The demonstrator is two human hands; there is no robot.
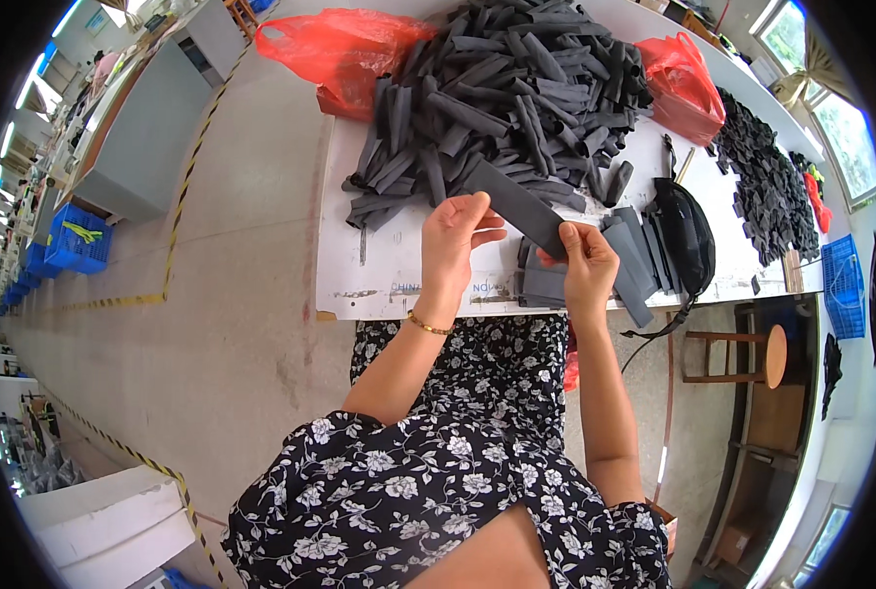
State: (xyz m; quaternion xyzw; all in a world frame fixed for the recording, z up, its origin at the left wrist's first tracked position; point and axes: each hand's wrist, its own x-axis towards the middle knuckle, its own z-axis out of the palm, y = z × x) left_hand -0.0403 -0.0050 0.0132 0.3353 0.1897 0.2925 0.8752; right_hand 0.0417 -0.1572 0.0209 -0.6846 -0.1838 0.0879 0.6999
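I hold a flat dark grey strip (516,201) between both hands above the white table (389,275). My left hand (454,236) pinches its upper left end. At the strip's lower right end, my right hand (585,260) grips it. Behind the strip lies a big heap of similar dark grey strips (506,88). A small stack of flattened strips (624,260) sits by my right hand at the table's front edge.
Two red plastic bags (345,49) (683,83) flank the heap. A black waist bag (683,231) lies to the right, beside a spread of small dark pieces (767,182). A wooden stool (742,355) and blue crates (77,239) (843,285) stand around.
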